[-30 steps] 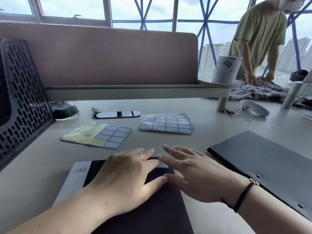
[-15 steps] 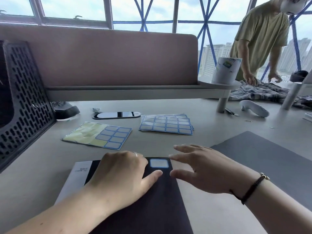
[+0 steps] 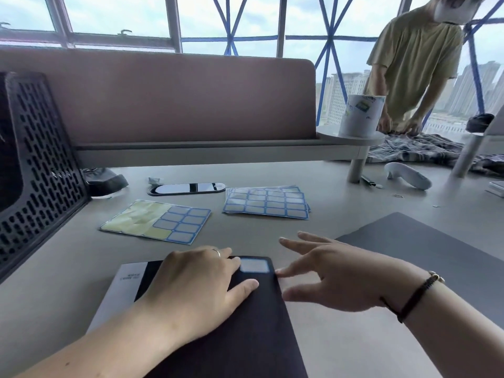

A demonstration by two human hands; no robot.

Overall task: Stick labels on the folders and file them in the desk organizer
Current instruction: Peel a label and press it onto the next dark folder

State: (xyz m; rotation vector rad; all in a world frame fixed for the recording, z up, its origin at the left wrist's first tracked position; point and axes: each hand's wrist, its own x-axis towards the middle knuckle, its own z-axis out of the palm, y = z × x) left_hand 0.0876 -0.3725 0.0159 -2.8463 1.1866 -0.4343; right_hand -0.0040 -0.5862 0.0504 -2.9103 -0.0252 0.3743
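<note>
Tabletop (image 3: 354,336): smooth, matte, pale grey, carrying everything in view. Desk organizer (image 3: 41,170): rigid black panel pierced with rows of slots, upright at the far left edge. Second folder (image 3: 425,257): flat, dark grey, matte, lying at the right, well apart from the organizer. Dark folder (image 3: 240,331): thin, rectangular, near-black cover with a white strip along its left side, lying flat just before the person. Left hand (image 3: 196,290): resting palm-down on the cover with fingers bent at the far edge and thumb flat on the surface; whether this grip pinches the edge or only presses cannot be told. Right hand (image 3: 335,276): grip open, fingers spread and straight, one fingertip touching the folder's right edge. Full label sheets (image 3: 266,204): a small stack of glossy blue-bordered rectangles, farther back. Part-used sheet (image 3: 155,221): yellowish bare backing with several labels left, beside the stack. Label (image 3: 254,266): small, pale, blue-edged, rounded rectangle, stuck at the folder's top right corner. Judgement: labelling of this folder appears complete. The next move calls for lifting the thin cover by its edges and carrying it left to stand in the organizer.
</note>
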